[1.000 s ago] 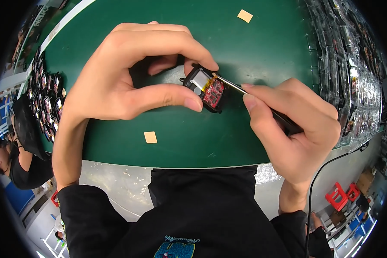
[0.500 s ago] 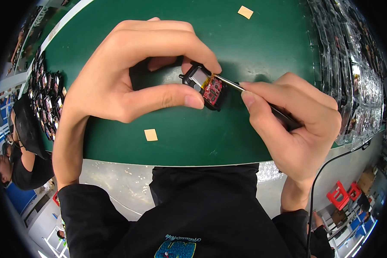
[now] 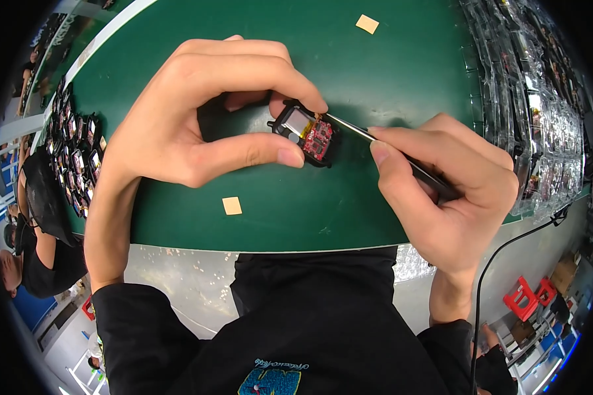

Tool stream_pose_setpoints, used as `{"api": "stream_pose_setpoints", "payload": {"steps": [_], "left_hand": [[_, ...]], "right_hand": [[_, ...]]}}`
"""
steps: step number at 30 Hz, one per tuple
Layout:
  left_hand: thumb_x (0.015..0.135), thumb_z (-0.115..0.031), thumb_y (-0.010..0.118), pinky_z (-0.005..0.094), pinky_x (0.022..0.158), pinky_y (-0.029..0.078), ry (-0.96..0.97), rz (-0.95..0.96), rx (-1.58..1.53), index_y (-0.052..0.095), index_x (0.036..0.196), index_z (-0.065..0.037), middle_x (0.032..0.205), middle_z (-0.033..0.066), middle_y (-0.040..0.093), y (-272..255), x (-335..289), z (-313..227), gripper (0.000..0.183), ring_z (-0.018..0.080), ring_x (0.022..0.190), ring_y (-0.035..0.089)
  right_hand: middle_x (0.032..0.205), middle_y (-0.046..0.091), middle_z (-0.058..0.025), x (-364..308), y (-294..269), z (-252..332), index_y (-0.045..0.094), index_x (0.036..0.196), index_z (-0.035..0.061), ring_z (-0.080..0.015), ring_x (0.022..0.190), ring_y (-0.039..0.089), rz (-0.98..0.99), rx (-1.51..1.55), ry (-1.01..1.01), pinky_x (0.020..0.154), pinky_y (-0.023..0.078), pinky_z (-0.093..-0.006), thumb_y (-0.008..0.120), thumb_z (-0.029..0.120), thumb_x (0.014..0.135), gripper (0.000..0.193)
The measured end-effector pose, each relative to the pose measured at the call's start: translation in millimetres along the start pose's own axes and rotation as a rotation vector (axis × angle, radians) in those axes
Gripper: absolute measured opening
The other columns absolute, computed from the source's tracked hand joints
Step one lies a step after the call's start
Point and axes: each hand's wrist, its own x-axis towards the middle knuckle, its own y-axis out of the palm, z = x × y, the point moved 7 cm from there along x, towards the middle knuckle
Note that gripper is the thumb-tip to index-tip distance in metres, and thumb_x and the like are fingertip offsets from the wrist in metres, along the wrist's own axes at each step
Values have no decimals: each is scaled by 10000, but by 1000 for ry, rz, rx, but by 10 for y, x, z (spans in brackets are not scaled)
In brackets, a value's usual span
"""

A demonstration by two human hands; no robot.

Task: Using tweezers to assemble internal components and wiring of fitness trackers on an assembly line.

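My left hand (image 3: 204,112) pinches a small black device housing (image 3: 272,124) between thumb and forefinger, just above the table. Inside the open housing sit a silver battery cell (image 3: 295,123) with yellow tape at its edge and a red circuit board (image 3: 318,140). A pair of slim tweezers (image 3: 357,130), silver toward the tip and dark along the handle, is gripped in my right hand (image 3: 451,178). The tip meets the upper corner of the board, right beside my left forefinger. Whether it holds anything there is too small to tell.
On the green table (image 3: 296,210) lie two small tan squares, a near one (image 3: 232,205) and a far one (image 3: 367,24). Many similar black devices (image 3: 76,155) crowd the left edge. Clear plastic trays (image 3: 540,131) are stacked at right. A person (image 3: 49,257) sits at far left.
Both hands, with the device and tweezers, have shifted slightly left in the picture. The tip stays at the same corner of the board, and both grips are unchanged.
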Motion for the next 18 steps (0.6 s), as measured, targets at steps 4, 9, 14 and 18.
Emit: {"api": "stream_pose_setpoints", "payload": {"steps": [4,9,14,18], "left_hand": [[688,-227,970,328,696,372,-1,-18,20,813,1243,-23,942,41,726,43,-4,3,613,159,696,497],[701,-214,975,333,707,373,-9,-14,26,813,1255,-35,911,34,691,63,-23,-11,605,169,711,498],[728,-227,964,338,709,375,-1,-24,54,813,1253,-37,900,32,683,30,-16,-11,579,176,707,492],[764,-245,950,351,712,382,-31,-19,89,801,1253,-33,886,32,666,-8,68,-89,553,189,706,487]], "right_hand": [[715,668,-30,-26,-21,-6,856,1014,-37,-54,576,540,-65,19,-18,531,357,-230,824,-115,833,200],[700,645,-33,-54,63,-31,839,984,-24,-83,532,519,-84,66,-38,495,359,-260,833,-89,826,171],[690,622,-23,-40,101,60,852,1019,-10,-84,507,492,-63,-20,-164,484,354,-276,842,-85,825,209],[778,604,-74,-59,9,102,757,934,0,-250,577,635,-109,-44,-203,515,489,-392,824,-53,819,143]]}}
